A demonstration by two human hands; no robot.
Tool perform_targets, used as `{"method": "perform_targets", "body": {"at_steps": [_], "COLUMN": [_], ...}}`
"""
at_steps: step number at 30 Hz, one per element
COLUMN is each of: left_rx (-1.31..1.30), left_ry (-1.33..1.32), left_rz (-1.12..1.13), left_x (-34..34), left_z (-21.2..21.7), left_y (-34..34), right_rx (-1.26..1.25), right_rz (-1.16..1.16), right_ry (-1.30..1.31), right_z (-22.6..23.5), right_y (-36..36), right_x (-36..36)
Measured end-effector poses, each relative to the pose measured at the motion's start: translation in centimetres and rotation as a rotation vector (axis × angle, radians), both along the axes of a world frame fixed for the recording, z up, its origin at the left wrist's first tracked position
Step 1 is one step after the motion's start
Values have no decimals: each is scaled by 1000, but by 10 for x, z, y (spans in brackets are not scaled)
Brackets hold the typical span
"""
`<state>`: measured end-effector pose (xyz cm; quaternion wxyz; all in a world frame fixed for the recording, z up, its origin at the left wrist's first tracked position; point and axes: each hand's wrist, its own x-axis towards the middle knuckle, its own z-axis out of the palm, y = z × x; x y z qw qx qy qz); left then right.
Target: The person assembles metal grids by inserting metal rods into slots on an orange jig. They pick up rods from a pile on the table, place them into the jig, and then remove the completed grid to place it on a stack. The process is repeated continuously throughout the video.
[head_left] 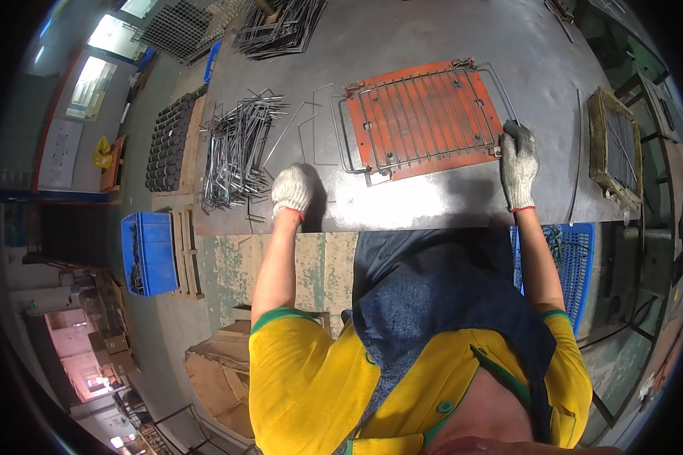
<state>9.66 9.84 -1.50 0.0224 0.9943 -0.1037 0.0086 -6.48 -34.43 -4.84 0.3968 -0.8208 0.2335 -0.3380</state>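
An orange-red plate (425, 102) lies on the grey metal table, with a grid of thin parallel metal rods (413, 114) across it and small clamps at its corners. Bent wire frames stick out past its left and right sides. My right hand (519, 163), in a white knitted glove with dark fingertips, is closed at the plate's near right corner on the end of a bent wire rod (501, 87). My left hand (292, 188), gloved likewise, is curled beside a heap of bent wire pieces (239, 148); its fingers are turned away, hiding what they hold. A few loose bent wires (305, 125) lie just beyond it.
More wire frames (281, 26) are stacked at the table's far left. A wooden-framed box of rods (615, 144) stands at the right edge, near a long thin rod (575, 159). Below are a blue bin (149, 250), a blue crate (577, 265) and a cardboard box (220, 371).
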Motion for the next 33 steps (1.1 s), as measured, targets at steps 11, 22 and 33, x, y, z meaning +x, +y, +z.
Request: {"method": "perform_targets", "body": {"at_steps": [11,22,33], "left_rx": [-234,-1512,-1673], "left_ry": [-133,864,1014], "left_rz": [97,514,116], "left_x": [-111,-144,-105], "left_z": [-6,5,50], "left_y": [18,32,-100], "right_rx": [-68,292,318], "right_rz": [-8,45,721], "right_ry": [-23,-39,153], "right_z": [-1,9,80], "right_y": [0,-19,115], "right_x": [0,2,-27]}}
